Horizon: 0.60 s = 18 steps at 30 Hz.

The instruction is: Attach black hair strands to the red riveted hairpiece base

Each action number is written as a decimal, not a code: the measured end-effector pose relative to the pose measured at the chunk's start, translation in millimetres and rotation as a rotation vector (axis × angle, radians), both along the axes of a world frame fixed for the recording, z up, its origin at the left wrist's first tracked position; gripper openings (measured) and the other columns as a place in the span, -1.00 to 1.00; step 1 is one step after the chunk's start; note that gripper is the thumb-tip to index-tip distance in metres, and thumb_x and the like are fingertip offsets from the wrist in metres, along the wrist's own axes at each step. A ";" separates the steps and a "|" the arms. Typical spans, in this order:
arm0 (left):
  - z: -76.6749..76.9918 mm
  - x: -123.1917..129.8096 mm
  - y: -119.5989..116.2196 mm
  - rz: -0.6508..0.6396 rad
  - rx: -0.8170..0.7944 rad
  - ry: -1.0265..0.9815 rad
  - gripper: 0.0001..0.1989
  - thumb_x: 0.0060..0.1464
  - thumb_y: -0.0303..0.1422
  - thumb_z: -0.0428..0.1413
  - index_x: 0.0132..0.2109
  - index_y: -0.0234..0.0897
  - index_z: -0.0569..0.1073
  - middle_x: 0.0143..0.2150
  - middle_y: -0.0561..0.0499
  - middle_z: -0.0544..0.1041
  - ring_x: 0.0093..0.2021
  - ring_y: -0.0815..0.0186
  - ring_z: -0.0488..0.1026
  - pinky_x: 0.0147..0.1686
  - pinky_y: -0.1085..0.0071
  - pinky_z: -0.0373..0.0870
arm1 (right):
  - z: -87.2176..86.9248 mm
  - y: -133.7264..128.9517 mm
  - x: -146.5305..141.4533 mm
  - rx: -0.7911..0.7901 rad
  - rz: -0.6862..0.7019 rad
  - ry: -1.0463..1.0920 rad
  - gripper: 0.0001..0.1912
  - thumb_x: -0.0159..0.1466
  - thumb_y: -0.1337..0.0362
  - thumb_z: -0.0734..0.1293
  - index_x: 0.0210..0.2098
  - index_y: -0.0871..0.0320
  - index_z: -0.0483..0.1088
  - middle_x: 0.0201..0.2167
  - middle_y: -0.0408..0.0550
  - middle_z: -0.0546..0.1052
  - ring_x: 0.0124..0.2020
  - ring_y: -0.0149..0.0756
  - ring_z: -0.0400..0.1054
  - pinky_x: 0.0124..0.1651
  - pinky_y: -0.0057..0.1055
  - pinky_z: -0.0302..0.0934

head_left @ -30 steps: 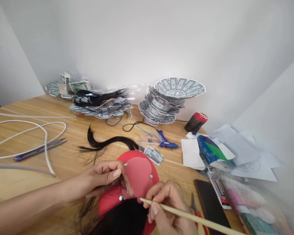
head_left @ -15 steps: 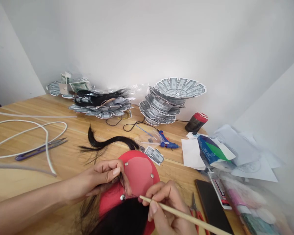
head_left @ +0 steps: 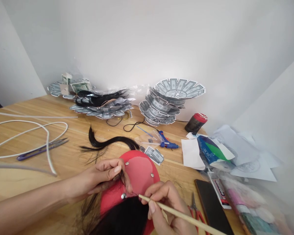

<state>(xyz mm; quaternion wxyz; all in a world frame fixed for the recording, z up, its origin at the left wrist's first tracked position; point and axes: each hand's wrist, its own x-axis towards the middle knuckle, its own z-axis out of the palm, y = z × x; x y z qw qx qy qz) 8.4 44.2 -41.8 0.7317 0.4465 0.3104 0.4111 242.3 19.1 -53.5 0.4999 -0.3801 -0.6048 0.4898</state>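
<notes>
While our right hand [head_left: 168,205] grips one slim, pale wooden stick [head_left: 181,214] between thumb and bent fingers, we see its tip at the edge of the silky black hair [head_left: 123,217]. That mass covers the lower part of one red oval base [head_left: 107,200], whose smooth pink panel [head_left: 140,173] has three visible round, silvery studs [head_left: 123,196] around it. Our left hand [head_left: 105,176] pinches wispy dark strands [head_left: 122,178] above the base's left side, fingers curled, forearm slanting in from the left. Right of our right hand, one pair of red-handled scissors [head_left: 198,215] lies beside one flat dark slab [head_left: 212,205]. Beyond the base, one wavy black lock [head_left: 112,140] and one blue plastic glue gun [head_left: 166,142] rest on the wood-grain table [head_left: 73,130]. Farther back, we have fluted, note-printed paper bowls [head_left: 161,104], too overlapped to count, left of one red-lidded jar [head_left: 196,122].
</notes>
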 end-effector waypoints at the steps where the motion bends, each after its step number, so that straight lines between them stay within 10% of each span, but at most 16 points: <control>1: 0.8 0.6 0.3 -0.002 -0.002 -0.004 -0.54 0.21 0.02 0.31 -0.27 -0.34 0.47 -0.34 -0.15 0.62 -0.63 0.52 0.16 -0.74 0.59 -0.30 | 0.7 0.5 0.6 -0.004 0.010 -0.004 -0.83 0.37 0.15 0.38 -0.34 0.04 0.45 -0.36 -0.12 0.59 -0.50 -0.40 0.38 -0.32 -0.44 0.35; 7: 5.4 4.3 -1.4 0.006 0.003 -0.066 -0.58 0.19 0.00 0.34 -0.29 -0.31 0.53 -0.36 -0.08 0.61 -0.31 0.29 0.54 -0.40 0.57 0.33 | 9.2 1.7 1.2 -0.031 0.046 0.011 -0.77 0.39 0.09 0.39 -0.35 0.05 0.44 -0.36 -0.11 0.61 -0.50 -0.40 0.39 -0.36 -0.45 0.30; 18: -2.2 2.6 -1.2 -0.032 0.051 -0.117 -0.66 0.26 -0.07 0.29 -0.26 -0.29 0.60 -0.34 -0.05 0.61 -0.29 0.29 0.55 -0.22 0.50 0.40 | 15.0 3.4 1.9 -0.227 0.106 0.094 -0.62 0.35 -0.04 0.42 -0.40 0.10 0.38 -0.43 -0.12 0.61 -0.59 -0.49 0.32 -0.44 -0.51 0.20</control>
